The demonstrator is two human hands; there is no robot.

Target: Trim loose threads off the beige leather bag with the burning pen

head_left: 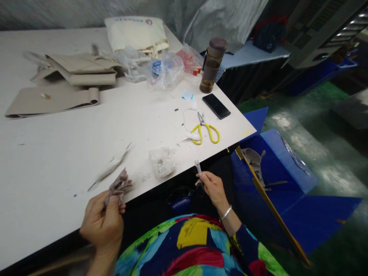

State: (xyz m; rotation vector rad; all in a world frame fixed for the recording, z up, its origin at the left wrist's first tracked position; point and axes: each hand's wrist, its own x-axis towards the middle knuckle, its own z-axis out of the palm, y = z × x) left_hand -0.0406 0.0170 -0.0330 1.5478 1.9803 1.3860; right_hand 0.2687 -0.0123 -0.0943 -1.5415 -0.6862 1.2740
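My left hand (102, 223) is closed round a small bunch of grey-brown fabric pieces (120, 185) at the near edge of the white table (71, 130). My right hand (212, 188) is closed on a small metal thread snipper (198, 167), its tip pointing up just off the table's edge. A small clear bag of little parts (161, 161) lies on the table between the two hands. A thin grey fabric strip (110, 167) lies just beyond my left hand.
Yellow-handled scissors (205, 131), a black phone (216, 105) and a brown bottle (212, 65) sit near the table's right corner. Beige folded fabric pieces (69, 82), plastic bags (163, 71) and a cloth bag (135, 32) lie farther back. A blue bin (276, 180) stands to the right.
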